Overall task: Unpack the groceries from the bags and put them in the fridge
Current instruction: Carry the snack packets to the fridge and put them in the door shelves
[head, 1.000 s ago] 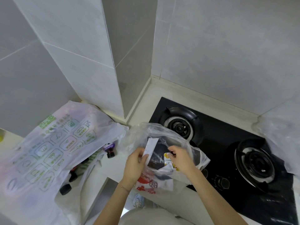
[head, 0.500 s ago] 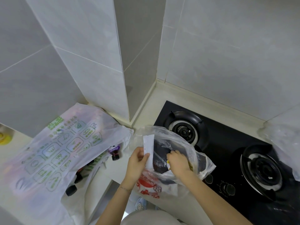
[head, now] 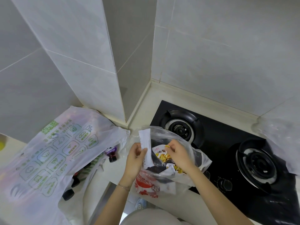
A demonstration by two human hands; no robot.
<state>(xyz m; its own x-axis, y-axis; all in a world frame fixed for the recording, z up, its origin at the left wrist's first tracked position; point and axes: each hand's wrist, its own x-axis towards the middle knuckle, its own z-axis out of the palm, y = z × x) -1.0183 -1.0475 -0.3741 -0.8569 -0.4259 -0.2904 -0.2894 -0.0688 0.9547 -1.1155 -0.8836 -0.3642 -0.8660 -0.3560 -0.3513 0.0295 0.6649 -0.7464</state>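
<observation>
Grey tiled walls corner your pale desk (head: pixel 142 104). A black stove (head: pixel 227 143) sits at right, a big printed bag (head: pixel 53 151) of bottles (head: pixel 111 153) at left. Between them, your left hand (head: pixel 135 158) pinches a white receipt (head: pixel 145 143) at the clear bag (head: pixel 168 135), while your right hand (head: pixel 177 153) grips a snack packet (head: pixel 162 155) inside.

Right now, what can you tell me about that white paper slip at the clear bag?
The white paper slip is long, narrow, thin, with faint printed lines like a receipt. It stands nearly upright, tilted slightly, at the mouth of the clear plastic bag. The left hand pinches its middle; its top end sticks up free.
</observation>
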